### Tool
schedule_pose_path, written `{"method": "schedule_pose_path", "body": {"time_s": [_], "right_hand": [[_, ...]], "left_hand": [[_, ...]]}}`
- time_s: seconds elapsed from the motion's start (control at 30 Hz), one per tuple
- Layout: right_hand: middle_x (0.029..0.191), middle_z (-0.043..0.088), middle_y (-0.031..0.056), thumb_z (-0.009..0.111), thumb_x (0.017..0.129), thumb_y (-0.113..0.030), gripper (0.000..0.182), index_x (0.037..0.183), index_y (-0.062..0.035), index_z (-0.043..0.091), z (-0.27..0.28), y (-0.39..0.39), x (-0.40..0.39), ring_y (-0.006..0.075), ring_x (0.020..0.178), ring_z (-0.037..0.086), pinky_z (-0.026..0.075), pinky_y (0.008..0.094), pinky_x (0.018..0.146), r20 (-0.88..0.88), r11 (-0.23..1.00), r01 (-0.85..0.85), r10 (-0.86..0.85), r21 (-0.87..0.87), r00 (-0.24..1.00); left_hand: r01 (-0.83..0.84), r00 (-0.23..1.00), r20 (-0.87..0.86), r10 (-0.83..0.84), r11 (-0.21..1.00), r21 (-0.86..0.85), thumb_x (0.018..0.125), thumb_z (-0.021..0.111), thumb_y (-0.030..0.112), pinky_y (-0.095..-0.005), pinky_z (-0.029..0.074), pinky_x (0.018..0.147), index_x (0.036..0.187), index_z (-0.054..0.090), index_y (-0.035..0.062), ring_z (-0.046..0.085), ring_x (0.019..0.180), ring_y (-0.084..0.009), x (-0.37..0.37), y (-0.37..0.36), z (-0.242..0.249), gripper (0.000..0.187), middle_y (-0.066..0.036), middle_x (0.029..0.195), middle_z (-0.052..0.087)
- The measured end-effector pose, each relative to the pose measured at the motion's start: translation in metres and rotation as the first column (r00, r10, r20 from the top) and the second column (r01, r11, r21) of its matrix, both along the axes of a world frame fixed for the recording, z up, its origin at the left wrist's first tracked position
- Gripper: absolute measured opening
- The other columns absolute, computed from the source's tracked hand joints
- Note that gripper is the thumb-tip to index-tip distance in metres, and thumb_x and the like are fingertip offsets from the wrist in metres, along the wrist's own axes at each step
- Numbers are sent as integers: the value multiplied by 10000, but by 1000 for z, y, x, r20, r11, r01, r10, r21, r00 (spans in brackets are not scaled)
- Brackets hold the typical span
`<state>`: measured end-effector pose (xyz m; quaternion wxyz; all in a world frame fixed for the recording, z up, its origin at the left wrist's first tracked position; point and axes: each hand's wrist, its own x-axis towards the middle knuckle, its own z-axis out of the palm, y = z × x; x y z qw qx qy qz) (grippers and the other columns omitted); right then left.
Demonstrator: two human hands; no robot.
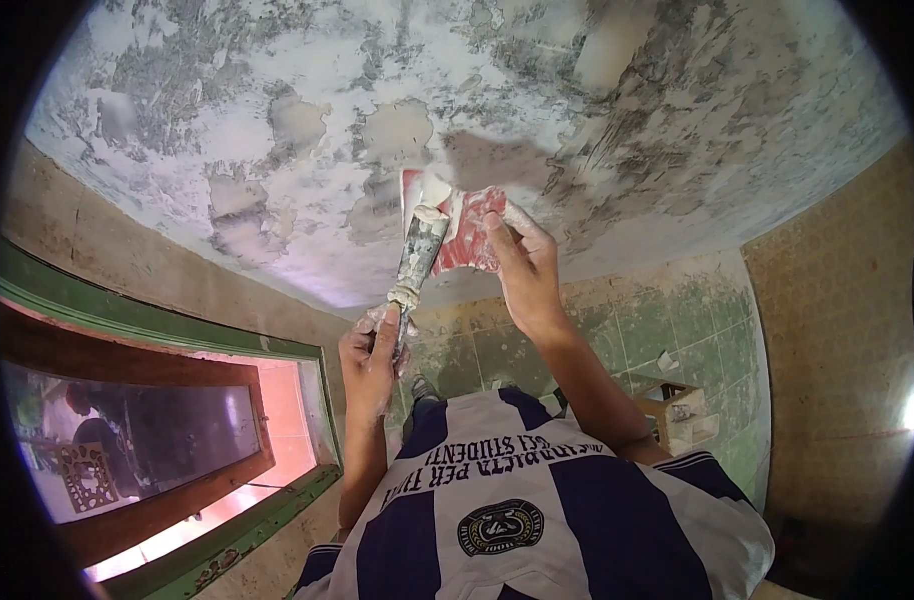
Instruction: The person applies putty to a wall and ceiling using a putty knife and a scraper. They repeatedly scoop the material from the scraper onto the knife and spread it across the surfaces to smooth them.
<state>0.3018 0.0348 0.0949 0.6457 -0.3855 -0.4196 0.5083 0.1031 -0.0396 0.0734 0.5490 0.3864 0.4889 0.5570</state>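
Observation:
My left hand (370, 350) is closed around the lower end of a plaster-smeared putty knife (420, 255), which points up and away from me. In my right hand (529, 265) I pinch a red plastic spreader (474, 240) by its right edge, thumb on its face. White putty (434, 192) sits at the knife's head, where the knife overlaps the spreader. White residue coats the fingers of both hands. Just beyond the tools is a patchy wall (377, 80) with white filler over grey and tan areas.
A green-framed window or door opening (167, 320) is at the left, with a person (102, 430) visible through it. Stained green tiles (617, 330) cover the floor. A small box (682, 415) with things inside stands right of my body. A tan patterned wall (837, 330) closes the right side.

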Motion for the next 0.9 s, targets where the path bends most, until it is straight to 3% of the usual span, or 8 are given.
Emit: {"method": "schedule_pose_path", "body": {"time_s": [0.07, 0.3, 0.4, 0.47, 0.57, 0.73, 0.8, 0.9], "right_hand": [[934, 658, 4, 587, 1004, -181, 330, 1233, 56, 606, -7, -2, 0, 25, 825, 532, 442, 196, 706, 169, 999, -28, 22, 38, 985], [901, 677, 1, 599, 990, -177, 361, 1245, 78, 596, -19, -9, 3, 31, 805, 552, 459, 199, 705, 412, 990, -95, 46, 101, 910], [994, 681, 35, 582, 996, -156, 360, 1266, 83, 579, -20, 0, 10, 43, 856, 572, 477, 207, 741, 274, 998, -59, 58, -5, 960], [1110, 654, 61, 568, 1006, -142, 365, 1294, 81, 548, -14, 10, 12, 71, 943, 590, 499, 238, 815, -154, 999, 36, -34, 9, 987], [1175, 619, 67, 561, 1012, -140, 383, 1327, 72, 511, -5, 19, 26, 97, 1011, 591, 505, 265, 882, -305, 997, 74, -80, -33, 949], [1163, 621, 69, 567, 1012, -167, 351, 1284, 53, 534, 11, 19, 34, 133, 1053, 609, 520, 327, 915, -348, 999, 37, -26, 25, 937], [1244, 610, 87, 514, 1026, -137, 311, 1301, 8, 519, 11, 18, 35, 177, 1137, 613, 532, 373, 945, -327, 999, 2, 14, 49, 945], [1237, 613, 84, 515, 1024, -129, 313, 1307, 6, 515, 11, 16, 31, 166, 1133, 611, 532, 374, 949, -328, 998, -17, 36, 59, 944]], "left_hand": [[-1, 1000, -29, 1, 1000, -22, 975, 639, 240, -217, 291, 421, 865, 665, 18, 406, 473, -29, -2, 1, 2, 249, 39, 638, 552], [-24, 999, -37, 25, 1000, 20, 991, 603, 270, -213, 272, 391, 922, 651, -7, 415, 450, -48, -2, 6, 0, 290, 2, 676, 571], [-14, 1000, -26, 16, 997, 78, 994, 597, 257, -210, 286, 401, 942, 652, -10, 423, 462, -45, -1, 2, 6, 278, -4, 694, 583], [-27, 996, -81, 36, 994, 108, 997, 589, 243, -209, 298, 413, 950, 652, -12, 426, 473, -42, 0, -2, 7, 267, -6, 713, 591], [15, 994, -105, -8, 998, 68, 999, 583, 236, -208, 309, 426, 955, 655, -7, 429, 487, -40, -5, -8, 2, 257, -6, 727, 596], [59, 995, -84, -57, 998, 25, 999, 585, 238, -209, 310, 431, 959, 658, -4, 430, 495, -41, -3, -16, -7, 255, -2, 729, 597], [66, 995, -70, -65, 998, 4, 998, 587, 240, -210, 310, 432, 961, 659, -2, 430, 497, -42, 0, -16, -6, 255, 0, 727, 596], [54, 997, -49, -55, 998, -15, 998, 589, 240, -215, 308, 429, 960, 661, 3, 428, 496, -43, 2, -13, -4, 250, 3, 720, 590]]}}
